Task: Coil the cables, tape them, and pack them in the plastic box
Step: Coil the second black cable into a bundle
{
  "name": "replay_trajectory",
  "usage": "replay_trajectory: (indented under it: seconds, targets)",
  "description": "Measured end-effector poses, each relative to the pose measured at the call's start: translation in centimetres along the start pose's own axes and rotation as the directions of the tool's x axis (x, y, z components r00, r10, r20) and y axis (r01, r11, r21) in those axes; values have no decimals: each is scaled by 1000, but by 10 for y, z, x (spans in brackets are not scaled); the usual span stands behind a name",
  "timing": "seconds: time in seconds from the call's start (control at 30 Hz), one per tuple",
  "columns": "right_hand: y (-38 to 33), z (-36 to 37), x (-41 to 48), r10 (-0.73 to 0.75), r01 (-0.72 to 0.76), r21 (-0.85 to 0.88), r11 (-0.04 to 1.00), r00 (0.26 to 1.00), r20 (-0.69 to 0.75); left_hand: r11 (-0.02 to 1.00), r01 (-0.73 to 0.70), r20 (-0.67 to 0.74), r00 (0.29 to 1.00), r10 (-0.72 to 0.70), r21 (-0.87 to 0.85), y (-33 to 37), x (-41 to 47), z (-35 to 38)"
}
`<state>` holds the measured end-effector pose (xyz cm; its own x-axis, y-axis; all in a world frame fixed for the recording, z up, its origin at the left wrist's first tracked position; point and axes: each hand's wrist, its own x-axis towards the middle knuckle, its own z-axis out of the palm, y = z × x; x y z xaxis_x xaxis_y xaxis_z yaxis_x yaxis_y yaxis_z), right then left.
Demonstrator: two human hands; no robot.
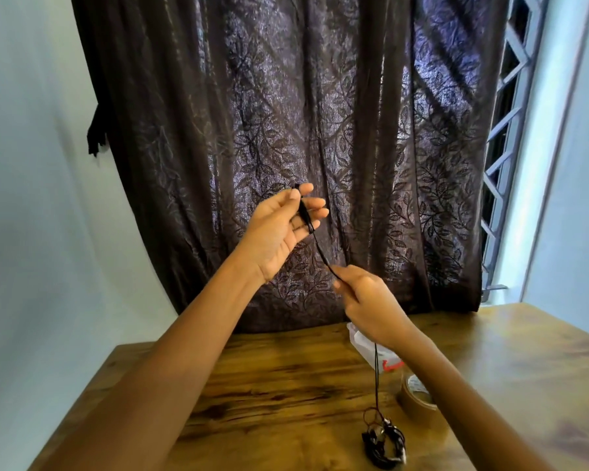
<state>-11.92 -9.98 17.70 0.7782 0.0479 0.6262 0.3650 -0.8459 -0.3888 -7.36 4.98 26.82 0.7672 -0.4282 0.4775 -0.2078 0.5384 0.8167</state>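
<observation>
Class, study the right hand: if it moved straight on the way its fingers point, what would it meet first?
The right hand points up and leftward along the black cable it pinches, so it would probably meet the left hand first; depth is unclear, and the curtain hangs behind.

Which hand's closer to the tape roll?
Right. The right hand pinches the cable above the box, just beyond the tape roll; the left hand is raised farther left.

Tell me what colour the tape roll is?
The tape roll is brown; head view shows it.
</observation>
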Motion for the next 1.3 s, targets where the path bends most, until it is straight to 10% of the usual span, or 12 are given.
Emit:
replay_trajectory:
  seconds: [0.2, 0.47, 0.9, 1.3]
  targets:
    - [-23, -15, -1, -407, 286, -440, 851, 890, -208, 935, -50, -8, 998, 56, 352, -14, -2, -3]
    - [-44, -72, 21, -380, 327, -214, 921, 875, -299, 771, 5, 157, 978, -135, 636, -22, -10, 6]
    - [-18, -89, 46, -34, 212, 392, 895, 909, -416, 955, 286, 261, 918, -297, 83, -4, -19, 26]
    - [15, -21, 14, 72, 71, 312, 947, 903, -423, 910, 314, 249, 936, -249, -272, -7, -9, 14]
